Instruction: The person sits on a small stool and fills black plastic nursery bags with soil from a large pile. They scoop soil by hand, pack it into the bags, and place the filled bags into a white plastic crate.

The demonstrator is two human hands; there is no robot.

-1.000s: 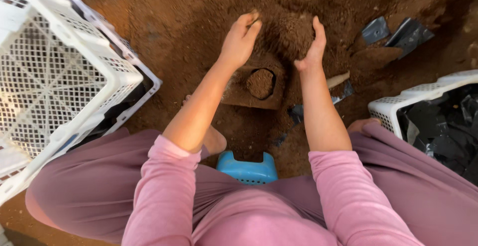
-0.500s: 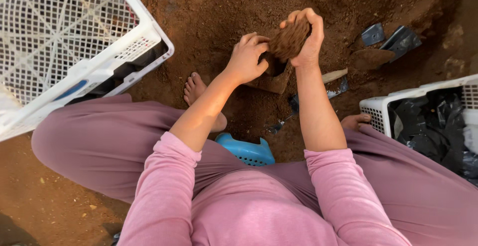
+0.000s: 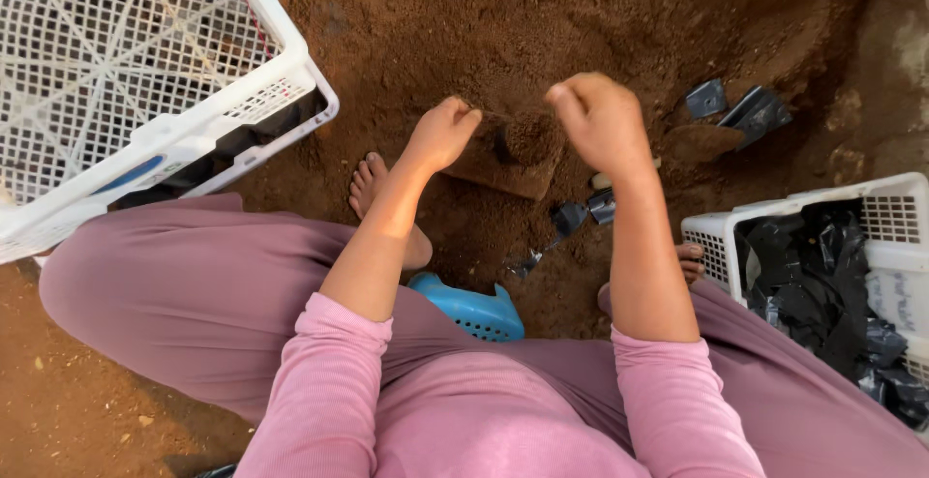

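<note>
A small dark bag packed with brown soil (image 3: 511,154) stands on the earth heap in front of me, its round mouth full to the top. My left hand (image 3: 440,134) is closed on the bag's left rim. My right hand (image 3: 600,122) is curled into a fist just over the bag's right side, thumb toward the mouth. Whatever is inside that fist is hidden. My bare foot (image 3: 368,183) rests on the soil left of the bag, and I sit on a low blue stool (image 3: 471,309).
A white lattice crate (image 3: 145,81) lies tilted at the upper left. A second white crate (image 3: 774,222) at the right holds black plastic bags (image 3: 813,294). Loose black bags (image 3: 740,105) lie on the soil heap (image 3: 542,23), and a few more (image 3: 581,212) sit near my right knee.
My right hand, which held a clump of soil above the bag, has come down beside its mouth as a fist. The left hand stayed at the bag's rim. The view shifted slightly.
</note>
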